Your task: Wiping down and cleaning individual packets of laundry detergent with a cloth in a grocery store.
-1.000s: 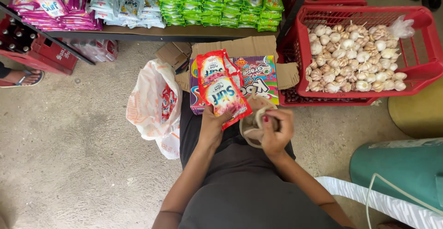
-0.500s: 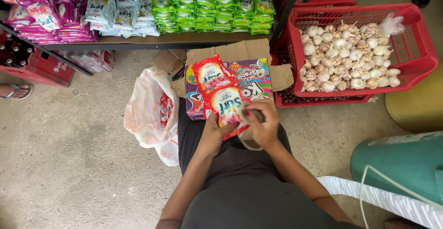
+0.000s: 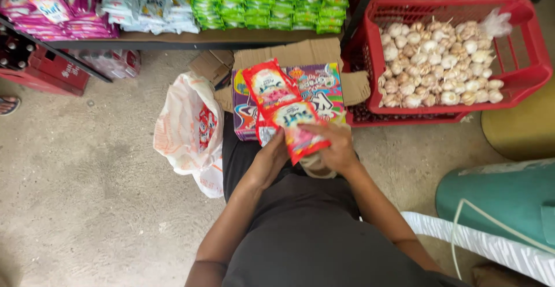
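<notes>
Right hand (image 3: 334, 147) shifted onto red sachets (image 3: 283, 110), left hand (image 3: 272, 158) beneath

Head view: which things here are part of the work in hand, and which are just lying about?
In hand:
- red sachet strip, held by left hand and right hand
- purple carton in the open cardboard box

Lying about:
- white plastic bag
- red basket of garlic
- hanging sachets
- green drum
</notes>
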